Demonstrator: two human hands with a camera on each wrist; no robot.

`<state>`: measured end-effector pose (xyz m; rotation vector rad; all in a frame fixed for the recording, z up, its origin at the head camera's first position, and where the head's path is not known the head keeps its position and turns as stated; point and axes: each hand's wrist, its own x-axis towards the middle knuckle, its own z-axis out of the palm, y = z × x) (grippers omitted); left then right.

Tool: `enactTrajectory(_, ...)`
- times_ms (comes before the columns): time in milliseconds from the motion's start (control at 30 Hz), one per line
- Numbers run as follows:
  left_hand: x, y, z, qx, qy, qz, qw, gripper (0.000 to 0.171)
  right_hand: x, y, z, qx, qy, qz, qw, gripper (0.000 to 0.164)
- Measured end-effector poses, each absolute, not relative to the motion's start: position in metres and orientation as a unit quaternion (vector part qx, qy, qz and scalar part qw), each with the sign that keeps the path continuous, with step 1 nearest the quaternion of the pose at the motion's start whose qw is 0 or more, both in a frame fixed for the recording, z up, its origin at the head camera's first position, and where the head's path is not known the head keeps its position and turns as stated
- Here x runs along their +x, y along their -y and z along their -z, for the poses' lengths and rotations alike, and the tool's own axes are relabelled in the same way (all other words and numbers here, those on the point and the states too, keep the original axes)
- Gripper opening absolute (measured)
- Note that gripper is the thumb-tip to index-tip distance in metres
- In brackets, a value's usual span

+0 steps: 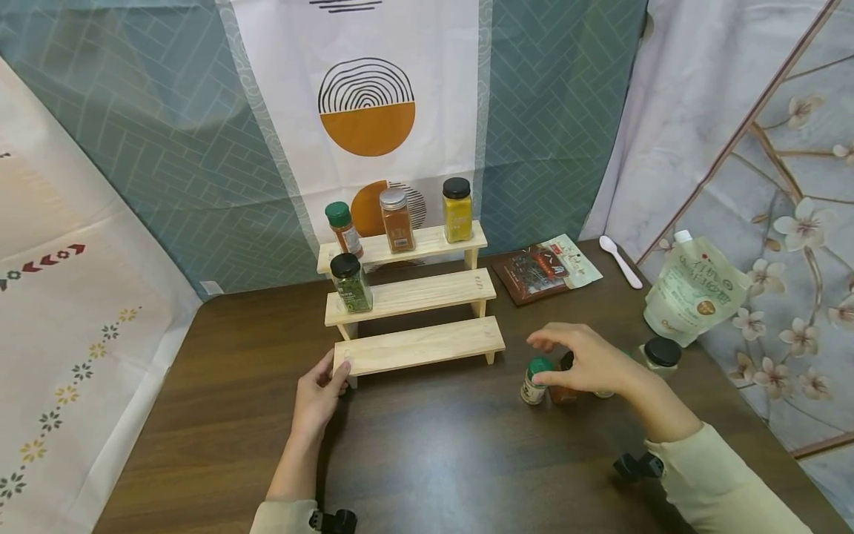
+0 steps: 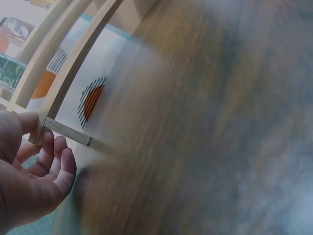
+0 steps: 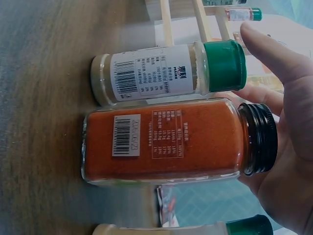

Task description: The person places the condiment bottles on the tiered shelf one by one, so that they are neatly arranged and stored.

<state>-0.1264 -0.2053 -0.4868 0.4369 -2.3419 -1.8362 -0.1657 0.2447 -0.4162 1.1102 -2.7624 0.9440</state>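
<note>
My left hand (image 1: pixel 317 394) pinches the left end of the lowest step of a three-step wooden rack (image 1: pixel 420 347), thumb on top and fingers below. To the right, my right hand (image 1: pixel 583 360) is spread over a group of spice jars. Its thumb is right by the green cap of a small labelled spice jar (image 3: pixel 151 73), and its fingers arch behind. Beside that jar stands a square jar of red-orange powder (image 3: pixel 161 142) with a black lid, below the palm. Another green-capped jar (image 3: pixel 249 226) shows at the right wrist view's lower edge.
The rack's top step holds a green-capped jar (image 1: pixel 345 230), a silver-lidded jar (image 1: pixel 397 222) and a yellow jar (image 1: pixel 457 211). A green herb jar (image 1: pixel 352 283) stands mid-step. Behind are a brown packet (image 1: pixel 537 268), a white spoon (image 1: pixel 620 261), a pouch (image 1: pixel 697 289) and a black-lidded jar (image 1: pixel 662 353).
</note>
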Motion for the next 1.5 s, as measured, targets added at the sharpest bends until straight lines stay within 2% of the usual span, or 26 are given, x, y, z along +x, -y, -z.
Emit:
enactTrajectory(200, -0.126, 0.205, 0.487, 0.143, 0.778, 0.608, 0.067, 0.052, -0.165, -0.246, 0.419, 0.362, 0.886, -0.289, -0.010, 0.053)
enactTrajectory(467, -0.127, 0.204, 0.488, 0.145, 0.774, 0.613, 0.072, 0.051, -0.166, -0.245, 0.420, 0.361, 0.892, -0.271, -0.015, 0.040)
enactTrajectory(767, -0.127, 0.204, 0.488, 0.147, 0.772, 0.613, 0.076, 0.052, -0.166, -0.238, 0.416, 0.362, 0.890, -0.270, 0.069, 0.036)
enactTrajectory(1000, -0.126, 0.205, 0.488, 0.146, 0.771, 0.615, 0.076, 0.051, -0.170, -0.229, 0.403, 0.329, 0.895, -0.283, 0.102, 0.040)
enactTrajectory(1233, -0.126, 0.204, 0.488, 0.144, 0.773, 0.613, 0.078, 0.051, -0.181, -0.215, 0.389, 0.337, 0.882, -0.292, 0.153, 0.044)
enactTrajectory(1500, -0.126, 0.204, 0.487, 0.145, 0.771, 0.616, 0.074, 0.052, -0.197, -0.191, 0.364, 0.331, 0.880, -0.299, 0.161, 0.044)
